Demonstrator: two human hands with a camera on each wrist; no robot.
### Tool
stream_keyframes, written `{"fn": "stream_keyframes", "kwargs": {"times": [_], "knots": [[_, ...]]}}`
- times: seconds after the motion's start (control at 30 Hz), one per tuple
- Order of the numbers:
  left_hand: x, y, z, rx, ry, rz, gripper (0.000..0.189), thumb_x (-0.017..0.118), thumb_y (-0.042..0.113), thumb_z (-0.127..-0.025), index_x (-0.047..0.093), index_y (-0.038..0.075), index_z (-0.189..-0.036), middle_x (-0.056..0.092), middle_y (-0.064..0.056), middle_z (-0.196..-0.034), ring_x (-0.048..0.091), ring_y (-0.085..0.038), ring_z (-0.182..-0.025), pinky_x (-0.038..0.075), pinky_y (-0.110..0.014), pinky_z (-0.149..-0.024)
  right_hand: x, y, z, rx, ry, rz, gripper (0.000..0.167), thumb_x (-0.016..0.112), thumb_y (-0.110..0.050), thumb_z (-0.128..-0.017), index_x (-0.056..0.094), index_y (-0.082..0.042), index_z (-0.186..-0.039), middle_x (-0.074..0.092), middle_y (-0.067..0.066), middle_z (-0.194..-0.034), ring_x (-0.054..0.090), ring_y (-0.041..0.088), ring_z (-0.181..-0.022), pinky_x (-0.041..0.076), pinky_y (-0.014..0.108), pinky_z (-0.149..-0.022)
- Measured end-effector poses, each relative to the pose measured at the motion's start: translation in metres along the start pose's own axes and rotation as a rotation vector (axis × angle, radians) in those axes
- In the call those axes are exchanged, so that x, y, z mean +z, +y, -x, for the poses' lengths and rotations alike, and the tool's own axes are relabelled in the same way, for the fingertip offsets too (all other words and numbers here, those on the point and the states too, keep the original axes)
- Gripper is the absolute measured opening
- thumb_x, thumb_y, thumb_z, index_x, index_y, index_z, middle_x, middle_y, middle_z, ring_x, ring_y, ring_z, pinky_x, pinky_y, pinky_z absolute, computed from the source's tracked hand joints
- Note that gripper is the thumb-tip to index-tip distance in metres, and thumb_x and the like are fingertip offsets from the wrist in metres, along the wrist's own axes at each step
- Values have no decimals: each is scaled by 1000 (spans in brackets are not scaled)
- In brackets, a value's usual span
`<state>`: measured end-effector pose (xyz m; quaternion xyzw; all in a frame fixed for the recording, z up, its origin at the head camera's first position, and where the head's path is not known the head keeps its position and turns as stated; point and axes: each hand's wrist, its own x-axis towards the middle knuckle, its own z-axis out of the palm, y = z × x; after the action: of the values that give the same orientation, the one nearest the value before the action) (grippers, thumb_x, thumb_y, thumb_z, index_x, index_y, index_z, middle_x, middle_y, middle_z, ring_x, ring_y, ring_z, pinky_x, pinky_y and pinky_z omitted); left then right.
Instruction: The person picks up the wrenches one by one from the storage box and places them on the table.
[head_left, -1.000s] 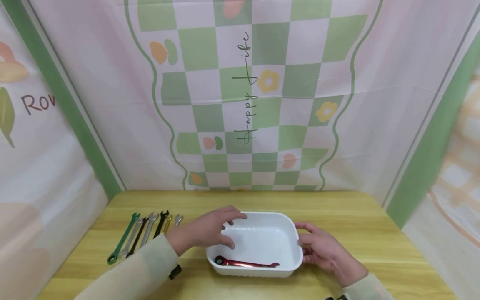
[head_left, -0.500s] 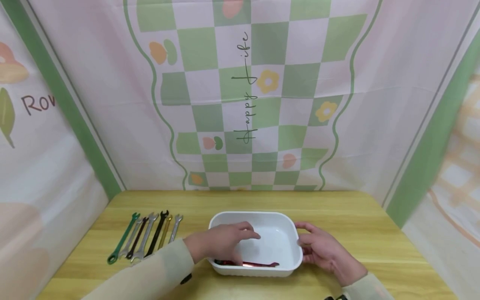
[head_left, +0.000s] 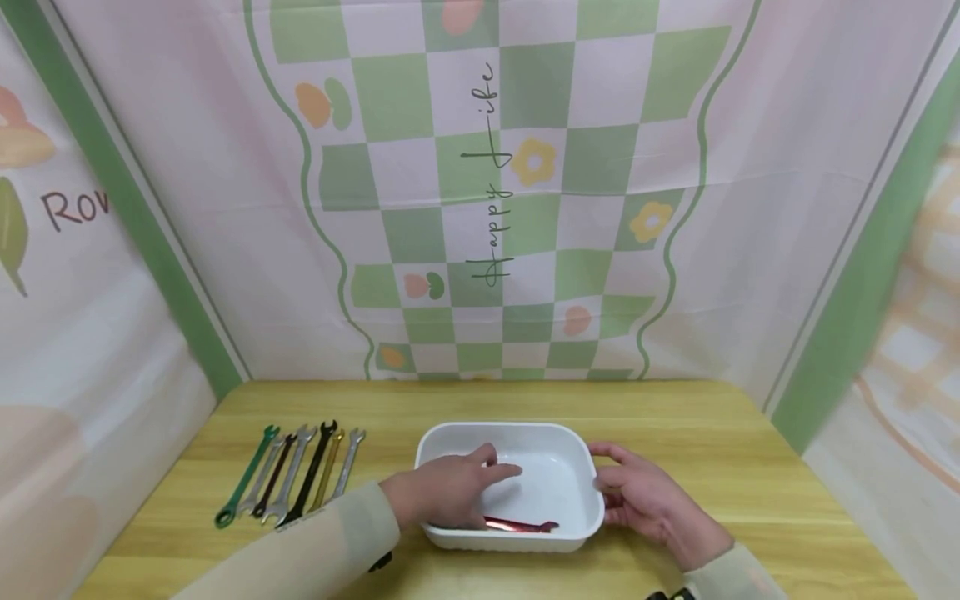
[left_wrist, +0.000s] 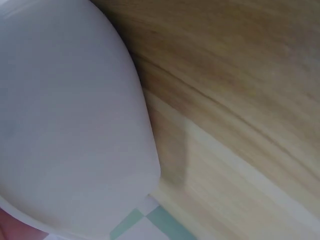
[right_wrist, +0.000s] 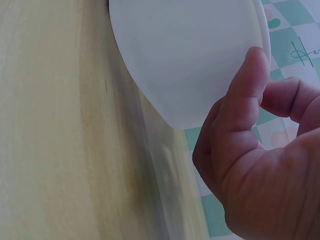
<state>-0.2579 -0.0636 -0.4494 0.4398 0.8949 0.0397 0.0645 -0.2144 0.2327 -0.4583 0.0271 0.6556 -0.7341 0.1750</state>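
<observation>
My left hand reaches down inside a white tray, over the near left part of its floor. Beneath it lies a red wrench along the near wall, its open jaw end showing at the right and its ring end covered by the hand. The index finger points right over the tray floor; whether the thumb and other fingers pinch the wrench I cannot tell. At the tray's right end, my right hand rests bent fingers against the outer wall, as the right wrist view shows below the rim.
Several wrenches lie side by side at the left: a green one, a black one, a gold one and silver ones among them. The wooden table ends at a patterned curtain behind.
My left hand has come right and down into the tray, over the red wrench's ring end. The right hand and the tray have stayed nearly in place.
</observation>
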Motion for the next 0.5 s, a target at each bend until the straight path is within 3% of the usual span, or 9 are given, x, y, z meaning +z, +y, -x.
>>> {"fn": "stream_keyframes", "kwargs": {"times": [0.23, 0.33, 0.5], "knots": [[2, -4, -5, -46, -7, 84, 90, 83, 24, -78, 37, 37, -153, 46, 6, -110, 49, -7, -66, 45, -23, -63, 0, -1, 2, -4, 5, 7, 72, 55, 3, -85, 26, -1, -150, 64, 22, -99, 63, 21, -69, 58, 34, -60], [3, -7, -10, -61, -22, 123, 91, 82, 19, -78, 35, 38, -154, 50, 7, -105, 51, -6, -73, 47, -25, -68, 0, -1, 1, -1, 12, 13, 72, 56, 3, -84, 27, -1, -150, 63, 22, -98, 62, 20, -68, 58, 33, -59], [-1, -11, -16, -130, -76, 311, 91, 81, 8, -79, 37, 35, -153, 57, 10, -93, 53, -5, -79, 48, -25, -72, 0, 1, 0, 1, 12, 17, 71, 56, 3, -83, 29, -1, -149, 63, 22, -96, 62, 19, -67, 58, 33, -59]]}}
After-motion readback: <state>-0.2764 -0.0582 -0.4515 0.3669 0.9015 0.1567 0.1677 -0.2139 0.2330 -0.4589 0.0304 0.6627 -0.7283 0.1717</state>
